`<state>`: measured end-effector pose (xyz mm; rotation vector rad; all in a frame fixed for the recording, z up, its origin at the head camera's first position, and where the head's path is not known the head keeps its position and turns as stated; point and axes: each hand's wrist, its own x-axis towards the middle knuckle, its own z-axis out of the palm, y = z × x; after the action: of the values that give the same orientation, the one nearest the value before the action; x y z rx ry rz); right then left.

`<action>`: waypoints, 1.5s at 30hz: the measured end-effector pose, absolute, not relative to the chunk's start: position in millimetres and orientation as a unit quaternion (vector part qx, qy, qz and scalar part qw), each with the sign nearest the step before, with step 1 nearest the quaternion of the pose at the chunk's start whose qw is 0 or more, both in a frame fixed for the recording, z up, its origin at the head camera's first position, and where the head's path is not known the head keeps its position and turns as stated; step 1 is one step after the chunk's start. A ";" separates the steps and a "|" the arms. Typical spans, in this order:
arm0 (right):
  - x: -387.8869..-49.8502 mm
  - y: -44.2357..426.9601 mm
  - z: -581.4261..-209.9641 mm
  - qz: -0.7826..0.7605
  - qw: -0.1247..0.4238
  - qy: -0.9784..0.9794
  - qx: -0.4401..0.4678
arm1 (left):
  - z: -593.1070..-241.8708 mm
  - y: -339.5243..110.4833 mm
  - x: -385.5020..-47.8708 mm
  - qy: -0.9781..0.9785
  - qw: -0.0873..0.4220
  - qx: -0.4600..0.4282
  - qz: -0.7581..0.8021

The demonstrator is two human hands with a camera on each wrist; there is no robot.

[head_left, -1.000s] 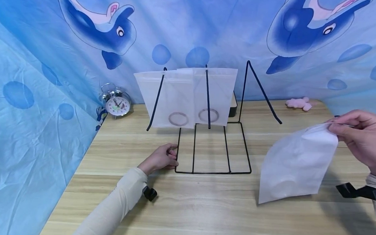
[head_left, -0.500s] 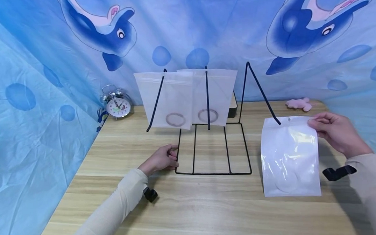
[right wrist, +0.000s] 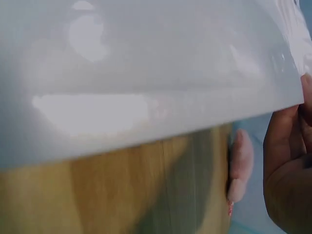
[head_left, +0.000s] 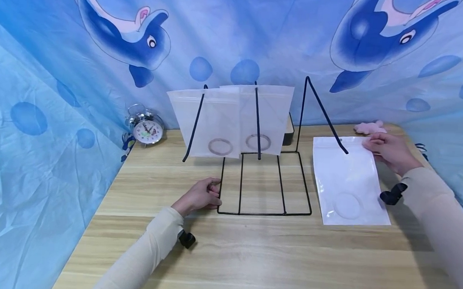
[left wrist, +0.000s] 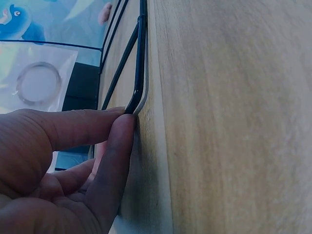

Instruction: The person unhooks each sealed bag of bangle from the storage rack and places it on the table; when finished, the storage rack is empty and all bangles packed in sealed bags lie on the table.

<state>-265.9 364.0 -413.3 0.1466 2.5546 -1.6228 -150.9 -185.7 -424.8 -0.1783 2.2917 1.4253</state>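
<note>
"Sleeves (head_left: 137, 252) first. How many on your feed?"

"Two, both pale, reaching over one wooden table (head_left: 242, 257). I'm watching from a long way off, but I have both hands in the head camera."

"What are they holding?"

"The left hand (head_left: 198, 195) pinches one black wire rack (head_left: 263, 214) near its front left corner, thumb and finger on the rod. The right hand (head_left: 392, 151) grips one white bag (head_left: 348, 177) by its upper right corner."

"Where is that bag, exactly?"

"Right of the rack's base, tilted slightly, with one round outline (head_left: 335, 205) low down. Of three prongs, the right prong (head_left: 325, 114) has its tip across the bag's top. Whether it's threaded through, I can't tell."

"Farther back?"

"Two more bags: one left bag (head_left: 221, 122) and one middle bag (head_left: 277, 116), on the other two prongs, the left overlapping the middle. Each shows one ring (head_left: 220, 154). Behind them I get one dark box (head_left: 288, 137), partly hidden, one alarm clock (head_left: 148, 132) far left, one pink toy (head_left: 368, 127) far right."

"And last?"

"One blue curtain (head_left: 236, 32), two dolphins (head_left: 138, 50) on it."
</note>
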 end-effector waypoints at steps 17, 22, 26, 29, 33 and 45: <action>-289.7 344.8 -430.8 -0.404 0.027 0.912 0.060 | -426.6 -185.3 -150.4 0.830 0.217 -0.064 0.511; -286.2 340.1 -428.9 -0.347 -0.033 0.936 0.053 | -426.9 -184.9 -150.7 0.829 0.221 -0.062 0.511; -284.6 339.1 -423.5 -0.348 -0.060 0.935 0.033 | -427.0 -185.2 -150.7 0.822 0.219 -0.064 0.522; -282.6 337.6 -419.2 -0.349 -0.065 0.935 0.021 | -426.1 -185.0 -151.0 0.817 0.219 -0.067 0.529; -277.5 327.4 -413.8 -0.361 -0.061 0.931 0.000 | -425.0 -184.4 -151.6 0.817 0.220 -0.067 0.529; -260.6 268.9 -377.7 -0.429 -0.047 0.898 -0.079 | -425.1 -185.0 -153.0 0.823 0.223 -0.069 0.517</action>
<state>-260.6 268.9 -377.7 -0.2556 2.9097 -1.3906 -153.0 -185.0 -425.1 -0.1911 2.2732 1.4282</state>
